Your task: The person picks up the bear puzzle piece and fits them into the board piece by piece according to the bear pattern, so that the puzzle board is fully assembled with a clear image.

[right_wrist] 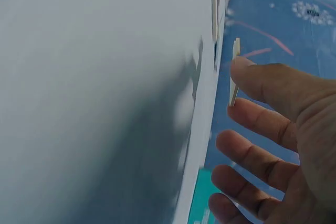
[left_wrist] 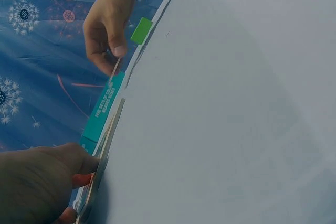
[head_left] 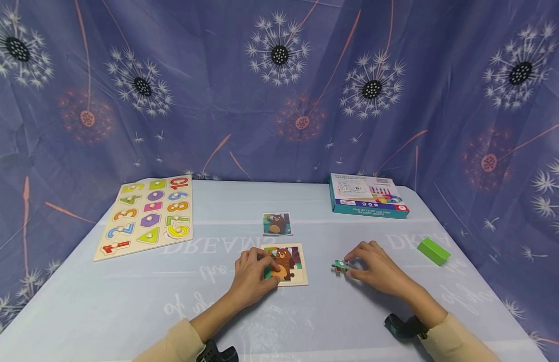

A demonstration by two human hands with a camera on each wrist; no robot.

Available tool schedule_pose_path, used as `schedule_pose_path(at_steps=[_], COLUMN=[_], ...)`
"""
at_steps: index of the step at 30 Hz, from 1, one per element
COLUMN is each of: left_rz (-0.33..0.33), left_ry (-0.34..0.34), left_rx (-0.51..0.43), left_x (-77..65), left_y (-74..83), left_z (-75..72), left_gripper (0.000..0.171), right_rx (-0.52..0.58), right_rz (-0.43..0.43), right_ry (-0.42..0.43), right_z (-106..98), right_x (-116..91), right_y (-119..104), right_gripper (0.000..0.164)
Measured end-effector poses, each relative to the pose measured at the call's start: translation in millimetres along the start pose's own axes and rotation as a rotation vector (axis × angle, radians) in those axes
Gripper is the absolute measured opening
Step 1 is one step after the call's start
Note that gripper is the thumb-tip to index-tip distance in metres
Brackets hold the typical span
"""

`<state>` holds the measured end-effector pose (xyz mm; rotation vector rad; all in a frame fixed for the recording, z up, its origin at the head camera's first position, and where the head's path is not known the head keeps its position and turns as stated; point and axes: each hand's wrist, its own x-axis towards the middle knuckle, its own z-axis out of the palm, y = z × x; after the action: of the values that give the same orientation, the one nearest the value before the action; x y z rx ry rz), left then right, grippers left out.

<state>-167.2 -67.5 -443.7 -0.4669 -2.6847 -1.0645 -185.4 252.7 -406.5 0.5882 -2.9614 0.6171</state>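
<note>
A bear jigsaw puzzle in a wooden tray [head_left: 305, 279] lies at the middle of the table, with a bare area at its lower right. My left hand [head_left: 252, 276] holds the tray's left side, bent fingers over the picture and thumb by the near edge. In the left wrist view the tray [left_wrist: 107, 145] is seen edge-on beside that thumb. To the right, my right hand [head_left: 376, 266] pinches a small green and brown puzzle piece [head_left: 339, 265] above the table. The right wrist view has this piece [right_wrist: 234, 74] edge-on between thumb and index finger, the other fingers spread loosely.
A bear picture card [head_left: 276, 224] lies just beyond the tray. At the left is a wooden number and shape board [head_left: 143, 216]. A boxed bead set [head_left: 370, 196] lies at the back right, and a green block [head_left: 433, 251] sits near the right edge. Patterned cloth hangs behind.
</note>
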Motion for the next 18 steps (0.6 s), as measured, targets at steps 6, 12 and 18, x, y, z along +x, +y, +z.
schedule_pose_path(at_steps=[6, 12, 18], left_rz=[-0.002, -0.005, -0.007], left_ry=[-0.003, -0.007, -0.009], left_rx=[-0.001, -0.012, -0.006], left_x=[0.1, 0.4, 0.0], left_y=[0.9, 1.9, 1.2], left_z=[-0.8, -2.1, -1.2], left_gripper=[0.010, 0.009, 0.009], right_rx=[-0.001, -0.015, -0.011], right_rz=[-0.008, -0.040, -0.069], right_ry=[-0.019, -0.009, -0.009], right_z=[12, 24, 35], right_x=[13, 22, 27], right_y=[-21, -41, -58], right_gripper=[0.025, 0.025, 0.026])
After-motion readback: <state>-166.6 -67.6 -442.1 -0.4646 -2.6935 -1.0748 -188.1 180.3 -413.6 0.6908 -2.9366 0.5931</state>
